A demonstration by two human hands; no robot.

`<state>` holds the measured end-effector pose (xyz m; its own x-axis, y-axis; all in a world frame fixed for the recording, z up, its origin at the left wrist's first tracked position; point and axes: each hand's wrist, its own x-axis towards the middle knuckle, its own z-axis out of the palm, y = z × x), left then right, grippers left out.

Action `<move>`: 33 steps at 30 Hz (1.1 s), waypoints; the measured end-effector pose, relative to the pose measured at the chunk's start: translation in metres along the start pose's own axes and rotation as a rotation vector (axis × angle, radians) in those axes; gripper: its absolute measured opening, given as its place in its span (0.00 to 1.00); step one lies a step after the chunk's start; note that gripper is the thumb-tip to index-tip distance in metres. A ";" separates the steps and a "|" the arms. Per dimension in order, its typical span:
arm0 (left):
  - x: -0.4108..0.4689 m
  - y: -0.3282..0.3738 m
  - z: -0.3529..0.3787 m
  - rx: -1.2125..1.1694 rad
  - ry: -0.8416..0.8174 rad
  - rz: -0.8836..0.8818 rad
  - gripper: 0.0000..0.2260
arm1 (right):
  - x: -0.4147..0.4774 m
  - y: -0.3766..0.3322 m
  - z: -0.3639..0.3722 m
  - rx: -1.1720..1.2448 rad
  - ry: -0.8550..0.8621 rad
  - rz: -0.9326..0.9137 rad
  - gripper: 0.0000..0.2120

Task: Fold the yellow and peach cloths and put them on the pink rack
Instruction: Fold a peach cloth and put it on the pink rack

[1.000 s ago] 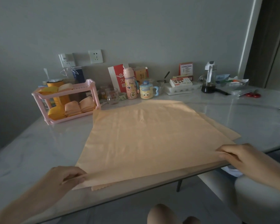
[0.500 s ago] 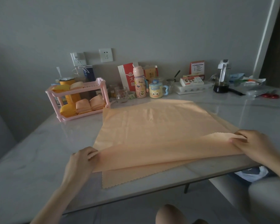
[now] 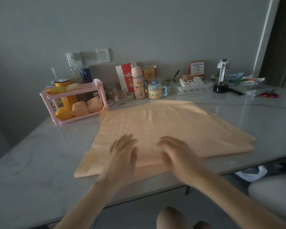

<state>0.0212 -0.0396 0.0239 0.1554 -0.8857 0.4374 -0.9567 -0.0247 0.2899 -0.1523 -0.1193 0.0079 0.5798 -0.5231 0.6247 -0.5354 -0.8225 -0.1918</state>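
Peach cloth (image 3: 163,126) lies doubled on table (image 3: 40,154), your left hand (image 3: 122,156) and right hand (image 3: 177,154) flat on it, fingers straight, gripping nothing; first fold looks done, further folds and rack (image 3: 104,98) placement remain.

Home: cluttered table (image 3: 262,113), cartoon mug (image 3: 154,92)

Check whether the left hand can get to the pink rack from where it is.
Probably yes. The left hand lies flat on the peach cloth, and only bare tabletop lies between it and the pink rack at the far left; nothing stands in that path.
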 end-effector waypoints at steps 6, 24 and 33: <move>0.004 -0.014 0.031 0.205 -0.421 -0.072 0.23 | 0.006 -0.025 0.030 0.048 -0.533 0.106 0.53; -0.010 -0.036 -0.016 0.005 -0.653 -0.070 0.61 | 0.023 0.023 0.012 0.245 -0.618 0.196 0.26; -0.006 -0.032 -0.015 0.083 -0.403 0.067 0.18 | 0.024 0.019 0.008 0.232 -0.489 0.274 0.14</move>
<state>0.0544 -0.0264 0.0249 -0.0009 -0.9968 0.0796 -0.9805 0.0166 0.1957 -0.1433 -0.1488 0.0129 0.6843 -0.7194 0.1197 -0.5890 -0.6419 -0.4909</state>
